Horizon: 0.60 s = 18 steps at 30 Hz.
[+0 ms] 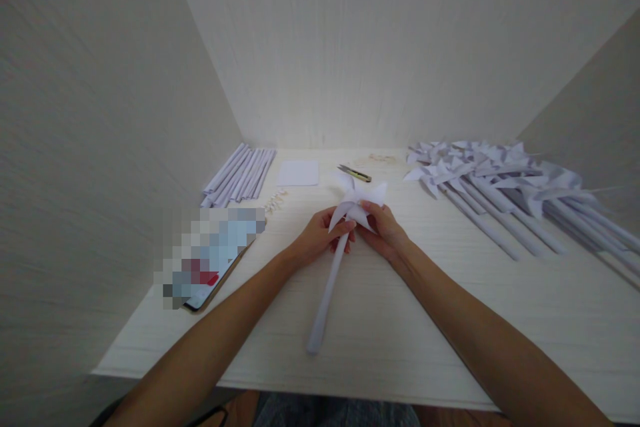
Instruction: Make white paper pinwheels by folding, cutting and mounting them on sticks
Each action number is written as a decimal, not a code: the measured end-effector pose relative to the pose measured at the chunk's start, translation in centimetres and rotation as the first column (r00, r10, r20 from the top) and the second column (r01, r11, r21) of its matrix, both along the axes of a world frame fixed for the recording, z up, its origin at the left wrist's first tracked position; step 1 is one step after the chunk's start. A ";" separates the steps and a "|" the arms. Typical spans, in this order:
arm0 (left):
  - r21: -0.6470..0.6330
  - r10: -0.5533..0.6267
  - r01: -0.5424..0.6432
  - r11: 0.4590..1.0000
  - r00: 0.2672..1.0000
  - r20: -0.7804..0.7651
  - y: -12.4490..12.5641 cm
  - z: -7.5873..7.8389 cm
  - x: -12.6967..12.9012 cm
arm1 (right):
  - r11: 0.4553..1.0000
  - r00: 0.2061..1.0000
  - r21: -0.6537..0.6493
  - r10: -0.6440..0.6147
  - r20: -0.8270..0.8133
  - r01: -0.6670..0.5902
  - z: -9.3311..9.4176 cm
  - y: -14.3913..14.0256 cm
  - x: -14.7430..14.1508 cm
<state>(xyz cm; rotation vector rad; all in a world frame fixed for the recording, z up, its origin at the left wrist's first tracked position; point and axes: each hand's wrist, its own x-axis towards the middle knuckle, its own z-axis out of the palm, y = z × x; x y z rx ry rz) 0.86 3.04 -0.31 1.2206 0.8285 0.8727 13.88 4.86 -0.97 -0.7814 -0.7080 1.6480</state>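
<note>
1 paper pinwheel [353,207] | left hand [319,235] gripping stick [327,300] | right hand [384,230] apparently pinching blades [374,193]

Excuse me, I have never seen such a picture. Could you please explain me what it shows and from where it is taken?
There is no machine here: a person works with two bare hands. The camera is worn on the head, looking forward and down.

The left hand and right hand hold a white paper pinwheel near its blades, with its stick pointing toward the person.

On the table, at left, are white paper rolls and a partly blurred phone. Further back lie a square white sheet and a small cutting tool. More pinwheels lie at right.
</note>
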 end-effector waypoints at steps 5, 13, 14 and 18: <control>-0.088 -0.050 0.047 0.995 0.998 -0.032 0.2 -0.3 -0.2 | 0.993 0.993 -0.010 -0.120 -0.016 0.120 0.0 0.5 0.4; -0.044 -0.122 0.118 0.992 0.988 -0.092 0.2 -0.4 -0.1 | 0.954 0.953 -0.030 -0.300 -0.035 0.299 0.5 1.6 2.0; -0.039 -0.109 0.106 0.994 0.990 -0.092 0.2 -0.4 0.0 | 0.955 0.954 -0.031 -0.297 -0.041 0.296 0.5 1.6 2.1; -0.033 -0.034 0.031 0.999 0.997 -0.076 0.0 -0.3 0.2 | 0.969 0.965 -0.012 -0.246 -0.089 0.246 0.1 1.7 2.3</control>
